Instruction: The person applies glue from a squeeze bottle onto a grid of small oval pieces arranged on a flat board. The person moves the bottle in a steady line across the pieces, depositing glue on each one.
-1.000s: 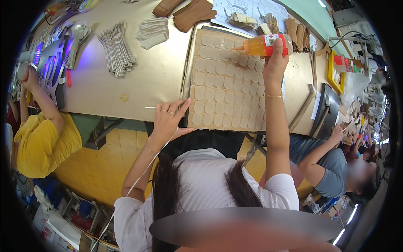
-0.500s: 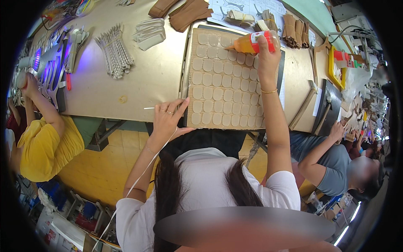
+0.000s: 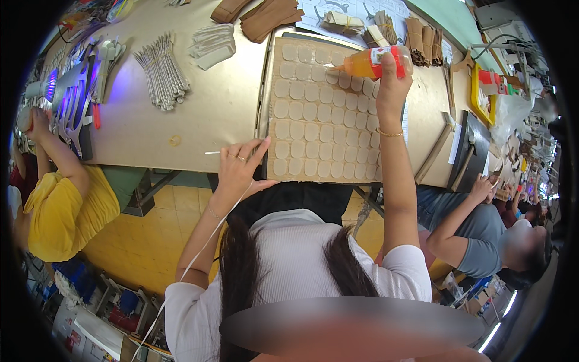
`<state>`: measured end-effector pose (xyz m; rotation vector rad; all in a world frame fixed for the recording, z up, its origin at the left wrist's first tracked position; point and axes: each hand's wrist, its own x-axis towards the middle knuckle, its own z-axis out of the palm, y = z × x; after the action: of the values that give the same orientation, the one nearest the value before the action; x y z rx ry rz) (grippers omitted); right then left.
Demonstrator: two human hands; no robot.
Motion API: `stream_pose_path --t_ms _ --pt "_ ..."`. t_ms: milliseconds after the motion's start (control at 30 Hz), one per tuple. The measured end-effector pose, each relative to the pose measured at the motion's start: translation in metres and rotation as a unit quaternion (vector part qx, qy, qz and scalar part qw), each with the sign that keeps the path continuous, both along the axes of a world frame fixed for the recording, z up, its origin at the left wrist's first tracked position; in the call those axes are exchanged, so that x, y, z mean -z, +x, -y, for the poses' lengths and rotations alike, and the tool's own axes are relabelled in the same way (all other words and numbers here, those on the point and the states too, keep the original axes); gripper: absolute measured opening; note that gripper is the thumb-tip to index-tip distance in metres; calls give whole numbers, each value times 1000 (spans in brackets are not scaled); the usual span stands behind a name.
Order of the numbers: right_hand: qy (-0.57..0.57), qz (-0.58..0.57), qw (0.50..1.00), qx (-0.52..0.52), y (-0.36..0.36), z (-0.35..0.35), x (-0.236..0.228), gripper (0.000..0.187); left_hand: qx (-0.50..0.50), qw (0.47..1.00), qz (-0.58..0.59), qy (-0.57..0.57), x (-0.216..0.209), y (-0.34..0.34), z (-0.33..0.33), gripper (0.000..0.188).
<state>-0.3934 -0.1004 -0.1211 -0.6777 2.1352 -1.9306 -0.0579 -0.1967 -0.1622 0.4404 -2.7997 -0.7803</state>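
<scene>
My right hand (image 3: pixel 395 78) is wrapped round a squeeze bottle (image 3: pixel 360 63) with amber liquid, a red-and-white label and a pointed nozzle. The bottle lies almost level, its nozzle pointing left over the upper rows of pale, rounded flat pieces (image 3: pixel 312 114). These pieces sit in rows on a brown board (image 3: pixel 278 65). At the board's near left corner is my left hand (image 3: pixel 236 172), index finger on the left edge and thumb along the near edge, fingers spread. A thin white stick (image 3: pixel 212 152) shows beside its fingers; whether the hand touches it I cannot tell.
Bundled grey-white strips (image 3: pixel 163 72), pale flat pieces (image 3: pixel 212 45) and brown strips (image 3: pixel 271 19) lie beyond the board. Long wooden-handled tools (image 3: pixel 435 148) lie at right. A person in yellow (image 3: pixel 75 208) works at left, another in blue-grey (image 3: pixel 476 235) at right. A white cord (image 3: pixel 193 265) crosses my left arm.
The squeeze bottle in my right hand has moved a little to the right over the board. My left hand stays at the corner.
</scene>
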Motion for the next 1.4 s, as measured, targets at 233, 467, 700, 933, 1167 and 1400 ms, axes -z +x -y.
stream_pose_path --t_ms 233,467,700,933,1167,1400 --pt "-43 6 999 6 4 12 5 46 -1 1000 -6 3 0 0 0 101" --pt "6 6 1000 -10 2 4 11 43 -2 1000 -14 -10 -1 0 1 102" --pt "8 -8 1000 -12 10 4 6 44 -4 1000 -10 -19 -1 -1 0 103" --pt "7 6 1000 -12 17 7 12 49 -4 1000 -12 -23 -2 -1 1 102" --pt "2 26 999 29 -1 -14 7 45 -4 1000 -12 -16 -1 -1 1 101" --pt "-17 11 999 33 -4 -16 7 48 -7 1000 -8 -8 -2 -2 0 100"
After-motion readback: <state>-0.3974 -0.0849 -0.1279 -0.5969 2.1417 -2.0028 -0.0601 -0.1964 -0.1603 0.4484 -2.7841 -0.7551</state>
